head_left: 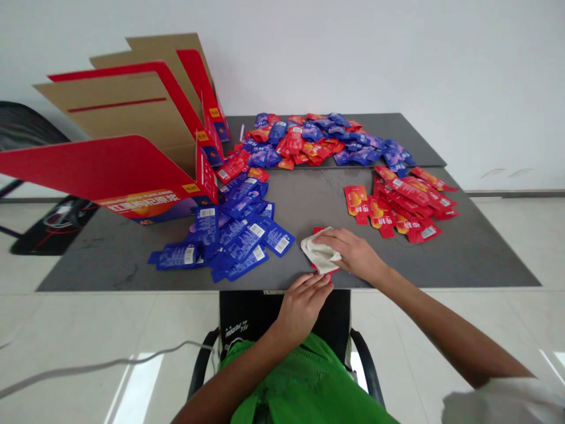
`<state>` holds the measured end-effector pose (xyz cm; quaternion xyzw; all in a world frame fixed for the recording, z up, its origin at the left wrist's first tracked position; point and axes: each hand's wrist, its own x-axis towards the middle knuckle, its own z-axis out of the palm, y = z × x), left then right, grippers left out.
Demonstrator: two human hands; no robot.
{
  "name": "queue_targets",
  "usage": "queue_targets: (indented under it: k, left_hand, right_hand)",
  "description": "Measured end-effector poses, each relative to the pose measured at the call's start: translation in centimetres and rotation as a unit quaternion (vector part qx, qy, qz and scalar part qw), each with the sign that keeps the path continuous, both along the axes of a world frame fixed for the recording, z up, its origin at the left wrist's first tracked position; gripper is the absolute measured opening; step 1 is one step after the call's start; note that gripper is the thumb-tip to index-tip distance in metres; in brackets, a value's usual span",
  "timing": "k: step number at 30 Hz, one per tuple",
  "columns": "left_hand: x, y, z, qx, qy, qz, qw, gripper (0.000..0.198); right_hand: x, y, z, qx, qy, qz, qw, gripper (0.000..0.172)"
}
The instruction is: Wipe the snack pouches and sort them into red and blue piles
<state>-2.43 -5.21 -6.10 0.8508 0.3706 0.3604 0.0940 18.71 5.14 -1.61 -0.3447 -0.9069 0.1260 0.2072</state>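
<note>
A red pouch [316, 230] lies near the table's front edge, mostly hidden beneath a folded white cloth [318, 250]. Bent over that cloth, my right hand [351, 252] is closed on it and presses it against the pouch. My left hand [303, 301] rests at the pouch's near end with its fingers stretched out, and its thumb is hidden. To the left is a loose heap of blue pouches [241, 238]. Red pouches [408, 203] are piled on the right, several of them face up.
Red and blue cardboard boxes [145, 176] stand with raised flaps at the table's left. A mixed heap of filled-looking red and blue pouches [304, 141] spreads along the back. Below the dark grey table [477, 259] is a black chair [247, 306]; a cable [110, 364] crosses the floor.
</note>
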Motion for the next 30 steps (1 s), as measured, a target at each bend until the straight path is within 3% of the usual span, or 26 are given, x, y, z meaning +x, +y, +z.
queue_targets:
  k: [4,6,10,13,16,18,21,25,27,30]
  left_hand:
    - [0.0,0.0,-0.5,0.009,-0.006,0.002,1.000,0.027]
    - [0.0,-0.1,-0.6,0.006,-0.008,0.005,1.000,0.027]
    - [0.1,-0.1,-0.3,0.005,-0.014,0.007,1.000,0.025]
    - [0.0,0.0,0.4,-0.015,-0.003,0.003,1.000,0.024]
    - [0.0,0.2,0.8,-0.035,0.007,-0.004,0.999,0.022]
    - [-0.1,0.2,0.7,-0.021,-0.001,-0.005,1.000,0.024]
    - [-0.3,0.2,0.2,0.004,-0.011,-0.002,1.000,0.027]
    - [-0.2,0.1,-0.4,0.009,-0.017,0.005,1.000,0.026]
    - [-0.1,0.0,-0.4,0.002,-0.015,0.008,1.000,0.025]
    - [0.0,0.0,-0.3,-0.016,-0.002,0.007,1.000,0.026]
  right_hand:
    - [0.2,5.8,0.3,0.025,-0.024,-0.048,0.998,0.043]
    - [0.2,6.7,1.1,0.044,-0.010,-0.082,0.996,0.041]
    - [0.5,3.0,2.6,0.069,0.059,-0.120,0.989,0.048]
    - [0.5,-1.6,2.5,0.033,0.029,-0.033,0.999,0.050]
    - [0.5,-3.4,1.2,0.001,0.004,0.020,1.000,0.048]
    - [0.6,-2.3,0.2,-0.002,0.011,0.005,1.000,0.050]
    - [0.8,2.0,-0.6,0.009,0.008,-0.047,0.999,0.048]
    - [1.0,7.2,0.4,0.037,-0.016,-0.099,0.994,0.039]
    - [1.0,7.3,1.5,0.059,0.010,-0.128,0.990,0.041]
    - [1.0,3.8,2.8,0.077,0.067,-0.160,0.982,0.045]
